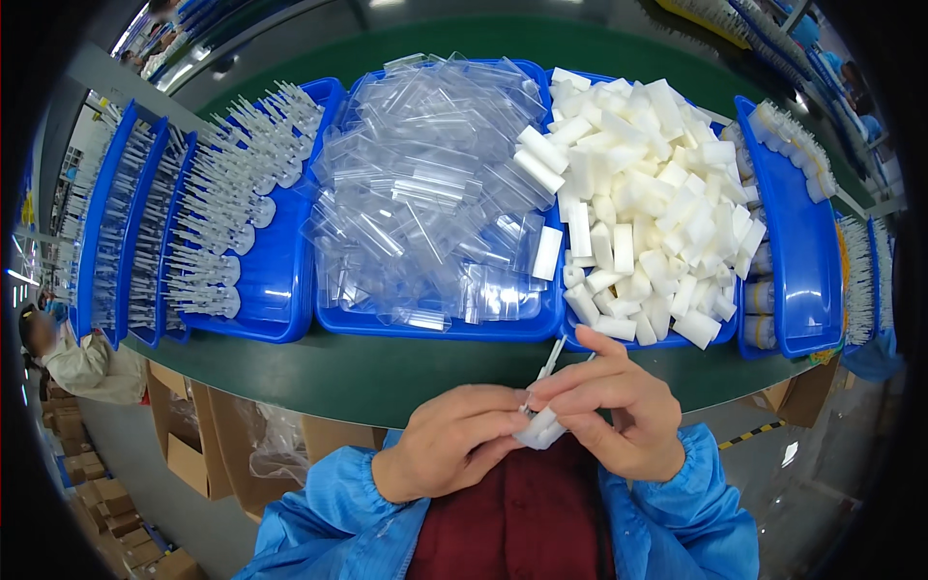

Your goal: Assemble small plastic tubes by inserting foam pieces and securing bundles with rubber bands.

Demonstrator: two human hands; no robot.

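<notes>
Both hands meet in front of my chest, just off the near edge of the bench. Between them is a small white plastic part with thin prongs (540, 431), its prongs pointing up and away. My left hand (456, 435) is closed, pinching the part from the left. From the other side my right hand (619, 404) grips it with thumb and fingers, the index finger raised. The fingers partly cover the part, so I cannot tell whether a foam piece is joined to it.
Blue trays line the green bench (290, 372): pronged white parts (237, 198) at left, clear plastic pieces (425, 193) in the middle, white foam blocks (657, 193) at right. An upright blue tray (797, 251) stands far right. Cardboard boxes (198, 435) are below left; another person (97, 367) is beyond.
</notes>
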